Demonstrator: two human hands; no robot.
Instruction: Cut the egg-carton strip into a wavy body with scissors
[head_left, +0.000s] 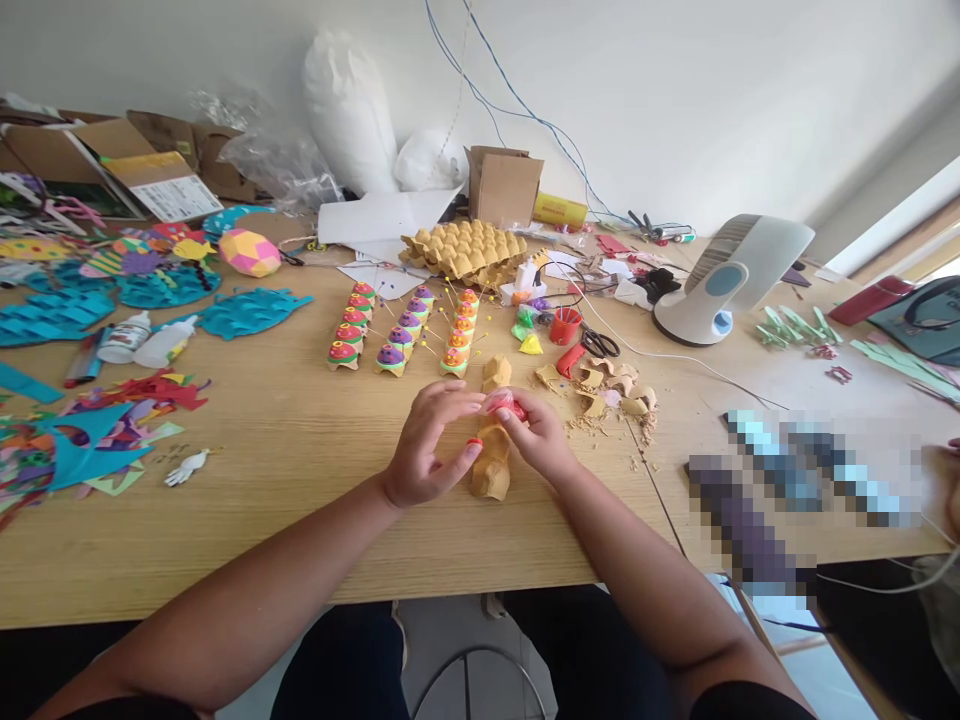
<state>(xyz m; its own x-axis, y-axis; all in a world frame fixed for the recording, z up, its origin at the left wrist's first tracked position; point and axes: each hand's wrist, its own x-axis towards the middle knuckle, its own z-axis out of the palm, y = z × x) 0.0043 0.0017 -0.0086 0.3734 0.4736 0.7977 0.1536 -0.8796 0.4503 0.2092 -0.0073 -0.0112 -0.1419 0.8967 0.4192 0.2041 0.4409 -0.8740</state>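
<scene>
My right hand (531,430) pinches a small red lump (507,404), which looks like soft clay, over a strip of tan egg carton (491,478). Beside it, to the left, my left hand (435,440) has its fingers apart, with a bit of red on the thumb tip. The carton strip lies lengthwise on the wooden table (300,540), its middle partly covered by my hands. Behind them stand three decorated carton strips: one red and green (352,325), one purple (405,330), one orange (459,332).
Torn carton pieces (619,385), black scissors (600,343) and a red cup (565,325) lie to the right. A white fan (720,280) stands farther right. Blue paper shapes (251,312) and colourful scraps (97,440) cover the left. Egg trays (465,250) sit behind.
</scene>
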